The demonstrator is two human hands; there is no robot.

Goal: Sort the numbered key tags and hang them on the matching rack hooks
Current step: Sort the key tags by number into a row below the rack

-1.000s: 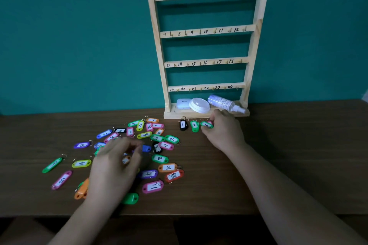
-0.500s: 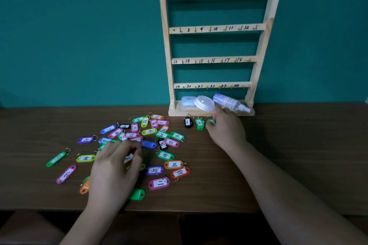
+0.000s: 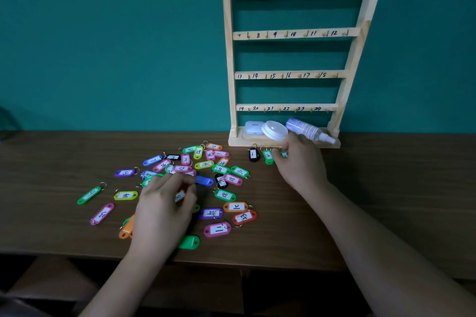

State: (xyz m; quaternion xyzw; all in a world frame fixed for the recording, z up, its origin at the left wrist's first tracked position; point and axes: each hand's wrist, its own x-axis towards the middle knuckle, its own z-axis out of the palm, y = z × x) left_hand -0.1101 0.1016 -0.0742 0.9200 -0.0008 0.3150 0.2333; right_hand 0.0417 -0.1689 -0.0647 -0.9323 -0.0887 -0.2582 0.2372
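A wooden rack (image 3: 296,33) with numbered hooks 1 to 24 stands at the back of the table, all hooks bare. Several coloured key tags (image 3: 219,229) lie scattered left of centre. My left hand (image 3: 164,203) hovers over this pile, fingers and thumb curled round a tag with a white label (image 3: 179,196). In front of the rack base lie a black tag 1 (image 3: 253,155) and a green tag 2 (image 3: 268,156) side by side. My right hand (image 3: 301,162) pinches a small green tag (image 3: 283,154) just right of them.
On the rack's base shelf sit a white case (image 3: 253,127), a round white lid (image 3: 275,130) and a lying spray bottle (image 3: 309,131). A teal wall stands behind. The wooden table (image 3: 386,188) edge runs close to my body.
My left fingers have curled in over the pile onto a tag. My right hand stays at the row by the rack base with the green tag.
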